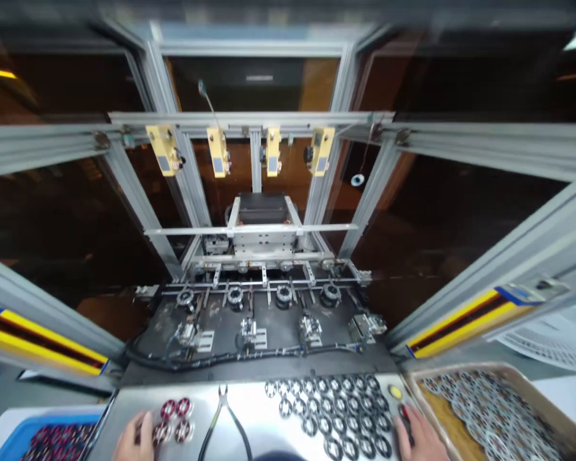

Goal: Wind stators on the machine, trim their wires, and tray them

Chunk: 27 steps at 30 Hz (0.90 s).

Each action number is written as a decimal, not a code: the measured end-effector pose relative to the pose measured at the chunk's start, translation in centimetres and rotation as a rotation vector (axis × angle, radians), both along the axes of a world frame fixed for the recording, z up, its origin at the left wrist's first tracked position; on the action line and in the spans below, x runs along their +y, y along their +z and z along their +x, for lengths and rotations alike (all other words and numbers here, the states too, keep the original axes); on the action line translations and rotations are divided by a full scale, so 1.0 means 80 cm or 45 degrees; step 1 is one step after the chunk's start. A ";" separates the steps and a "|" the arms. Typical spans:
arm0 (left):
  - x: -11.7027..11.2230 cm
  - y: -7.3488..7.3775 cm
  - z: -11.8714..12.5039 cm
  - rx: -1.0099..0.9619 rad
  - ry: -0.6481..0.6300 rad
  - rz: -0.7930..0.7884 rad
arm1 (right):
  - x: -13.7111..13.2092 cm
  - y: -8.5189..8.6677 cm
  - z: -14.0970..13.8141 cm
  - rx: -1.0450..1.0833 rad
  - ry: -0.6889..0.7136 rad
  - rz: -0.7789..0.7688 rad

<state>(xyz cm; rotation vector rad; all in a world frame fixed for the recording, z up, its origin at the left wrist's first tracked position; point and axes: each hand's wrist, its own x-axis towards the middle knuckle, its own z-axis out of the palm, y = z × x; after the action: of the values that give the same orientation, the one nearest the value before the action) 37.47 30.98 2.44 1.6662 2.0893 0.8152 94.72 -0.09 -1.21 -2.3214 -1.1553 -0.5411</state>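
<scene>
At the lower left of the steel table point(249, 397), my left hand point(135, 440) is closed around something dark that is mostly hidden by the fingers. Right beside it lie several small red spoked rings point(168, 408). My right hand point(421, 438) is at the table's right edge, its thumb and fingers curled at a dark piece with a bit of red, too blurred to name. Left of that hand, rows of black-rimmed spoked rings point(340, 424) cover the table. Between the two groups lie pliers point(224, 406) with their dark handles spread.
Behind the table stands a machine bed point(273, 330) with a row of round fixtures. Yellow sensor boxes point(218, 152) hang from the metal frame above. Yellow bars point(461, 323) flank the opening. A blue bin point(16, 435) and a carton point(422, 397) of rings stand at the sides.
</scene>
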 end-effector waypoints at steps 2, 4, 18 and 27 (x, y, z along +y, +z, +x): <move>-0.009 -0.012 -0.010 0.030 -0.021 -0.022 | 0.003 0.002 -0.008 0.036 -0.011 -0.041; -0.013 -0.018 -0.015 0.051 -0.039 -0.009 | 0.005 0.003 -0.015 0.063 -0.002 -0.072; -0.016 -0.011 -0.011 0.114 -0.044 0.111 | 0.004 0.010 -0.026 0.077 -0.001 -0.101; -0.018 -0.003 -0.005 0.166 -0.048 0.142 | 0.005 0.011 -0.027 0.075 0.001 -0.121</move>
<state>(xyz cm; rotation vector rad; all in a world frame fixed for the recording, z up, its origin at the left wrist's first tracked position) 37.04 29.58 2.21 1.8579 2.1260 0.8464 92.58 0.31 -0.33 -2.4002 -1.1781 -0.4224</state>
